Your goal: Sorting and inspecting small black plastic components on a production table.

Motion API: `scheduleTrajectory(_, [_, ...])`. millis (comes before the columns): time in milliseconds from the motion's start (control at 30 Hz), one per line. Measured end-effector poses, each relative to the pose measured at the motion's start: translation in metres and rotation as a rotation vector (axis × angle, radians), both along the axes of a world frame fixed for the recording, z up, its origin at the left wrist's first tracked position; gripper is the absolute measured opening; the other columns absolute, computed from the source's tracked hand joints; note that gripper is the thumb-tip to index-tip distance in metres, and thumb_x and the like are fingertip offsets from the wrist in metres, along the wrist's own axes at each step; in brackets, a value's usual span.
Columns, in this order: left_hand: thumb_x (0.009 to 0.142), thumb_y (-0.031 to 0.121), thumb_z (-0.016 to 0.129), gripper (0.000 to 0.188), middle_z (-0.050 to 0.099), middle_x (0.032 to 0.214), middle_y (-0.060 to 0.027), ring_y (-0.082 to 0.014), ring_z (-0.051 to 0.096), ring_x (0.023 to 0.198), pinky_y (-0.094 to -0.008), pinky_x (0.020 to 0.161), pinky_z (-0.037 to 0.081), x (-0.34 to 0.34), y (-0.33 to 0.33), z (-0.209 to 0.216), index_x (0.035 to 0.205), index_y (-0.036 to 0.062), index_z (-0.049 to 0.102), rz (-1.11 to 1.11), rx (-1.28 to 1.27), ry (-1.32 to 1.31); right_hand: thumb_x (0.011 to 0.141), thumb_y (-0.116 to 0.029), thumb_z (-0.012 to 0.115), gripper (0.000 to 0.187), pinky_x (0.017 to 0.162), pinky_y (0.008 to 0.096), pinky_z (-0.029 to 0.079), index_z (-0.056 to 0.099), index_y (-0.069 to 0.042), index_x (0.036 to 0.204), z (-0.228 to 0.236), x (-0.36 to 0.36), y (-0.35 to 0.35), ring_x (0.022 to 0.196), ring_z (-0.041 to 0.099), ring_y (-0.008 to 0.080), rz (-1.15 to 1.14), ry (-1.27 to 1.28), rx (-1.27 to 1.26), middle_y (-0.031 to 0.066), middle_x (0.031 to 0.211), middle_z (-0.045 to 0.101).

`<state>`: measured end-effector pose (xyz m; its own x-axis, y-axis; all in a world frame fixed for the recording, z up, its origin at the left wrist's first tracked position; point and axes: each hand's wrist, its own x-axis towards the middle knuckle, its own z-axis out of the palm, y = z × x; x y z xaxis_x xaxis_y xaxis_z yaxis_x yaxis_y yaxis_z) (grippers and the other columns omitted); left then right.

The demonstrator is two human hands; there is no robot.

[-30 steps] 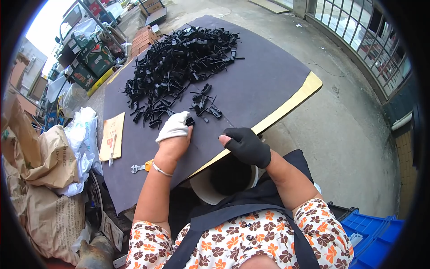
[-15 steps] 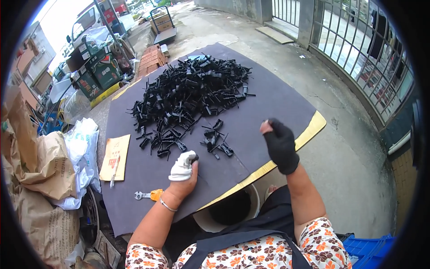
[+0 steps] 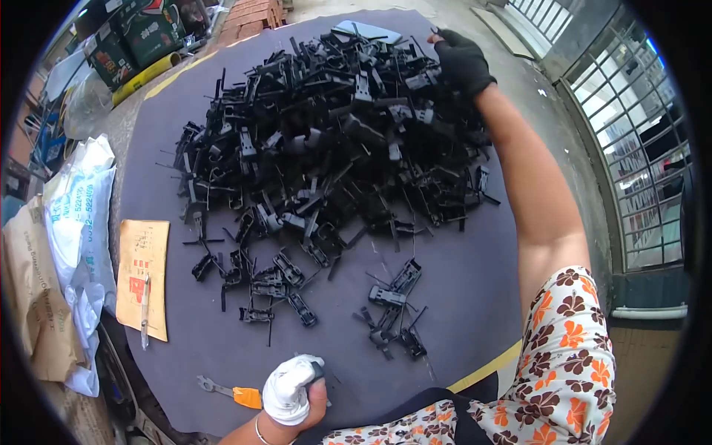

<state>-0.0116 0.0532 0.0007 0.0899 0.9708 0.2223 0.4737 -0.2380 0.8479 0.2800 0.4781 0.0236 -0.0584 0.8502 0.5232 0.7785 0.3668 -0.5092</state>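
Note:
A large heap of black plastic parts (image 3: 319, 141) with thin sprue-like stems covers the middle of the table. Close to me, my left hand (image 3: 295, 389) in a white glove is closed around a small black plastic part (image 3: 317, 371), mostly hidden by the fingers. My right hand (image 3: 463, 63) wears a black glove with bare fingertips. It is stretched out over the far right of the heap, its fingers drawn together near a tiny dark bit I cannot make out. A few loose parts (image 3: 393, 300) lie apart from the heap, between my hands.
The grey-covered table (image 3: 200, 356) has a yellow edge. On its left lie a tan envelope (image 3: 141, 259), a pen (image 3: 145, 311) and a wrench (image 3: 211, 386) with an orange handle. A pale flat object (image 3: 367, 31) rests behind the heap. White sacks (image 3: 78, 222) stand left of the table.
My right hand has moved from the table's right edge to the far side of the heap. My left hand stays closed near the front edge. The view has come closer over the table.

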Motion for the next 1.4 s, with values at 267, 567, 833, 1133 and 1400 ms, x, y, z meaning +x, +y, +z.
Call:
scheduleTrajectory(267, [0.063, 0.003, 0.064, 0.021, 0.064, 0.081, -0.0094, -0.0276, 0.061, 0.064, -0.0333, 0.059, 0.049, 0.009, 0.003, 0.008, 0.082, 0.0095, 0.058, -0.096, -0.132, 0.270, 0.079, -0.032, 0.059, 0.035, 0.080, 0.0355, 0.046, 0.064, -0.007, 0.104, -0.005, -0.009, 0.054, 0.089, 0.061, 0.0324, -0.078, -0.086, -0.261, 0.0195, 0.094, 0.064])
scheduleTrajectory(567, [0.066, 0.011, 0.067, 0.026, 0.065, 0.096, -0.0078, -0.0301, 0.061, 0.066, -0.0347, 0.055, 0.049, 0.004, 0.007, 0.011, 0.091, 0.0121, 0.062, -0.138, -0.245, 0.307, 0.071, -0.040, 0.067, 0.059, 0.087, 0.0367, 0.045, 0.057, 0.000, 0.114, -0.019, -0.040, 0.113, 0.101, 0.058, 0.0342, -0.075, -0.220, -0.430, 0.0229, 0.108, 0.060])
scheduleTrajectory(833, [0.062, 0.011, 0.068, 0.025, 0.065, 0.093, -0.0029, -0.0223, 0.055, 0.056, -0.0329, 0.045, 0.044, 0.005, 0.004, 0.007, 0.086, 0.0169, 0.061, -0.030, -0.201, 0.401, 0.064, -0.047, 0.072, 0.094, 0.091, 0.0363, 0.043, 0.034, 0.005, 0.132, -0.048, -0.043, 0.161, 0.110, 0.053, 0.0357, -0.138, -0.306, -0.571, 0.0273, 0.119, 0.053])
scheduleTrajectory(1133, [0.063, 0.014, 0.068, 0.022, 0.065, 0.091, -0.0041, -0.0238, 0.054, 0.049, -0.0334, 0.040, 0.042, 0.007, 0.006, 0.001, 0.084, 0.0158, 0.061, -0.063, -0.224, 0.426, 0.058, -0.053, 0.073, 0.082, 0.082, 0.0374, 0.046, 0.056, 0.008, 0.110, -0.044, -0.036, 0.171, 0.097, 0.059, 0.0332, 0.024, -0.397, -0.764, 0.0246, 0.104, 0.061])
scheduleTrajectory(1400, [0.065, 0.010, 0.067, 0.031, 0.063, 0.083, -0.0103, -0.0284, 0.061, 0.061, -0.0334, 0.052, 0.050, 0.010, 0.030, 0.011, 0.096, 0.0110, 0.063, -0.156, -0.217, 0.283, 0.062, -0.049, 0.073, 0.065, 0.056, 0.0326, 0.043, 0.061, 0.006, 0.095, 0.008, 0.001, 0.110, 0.064, 0.053, 0.0218, -0.017, -0.060, -0.762, 0.0138, 0.078, 0.058])
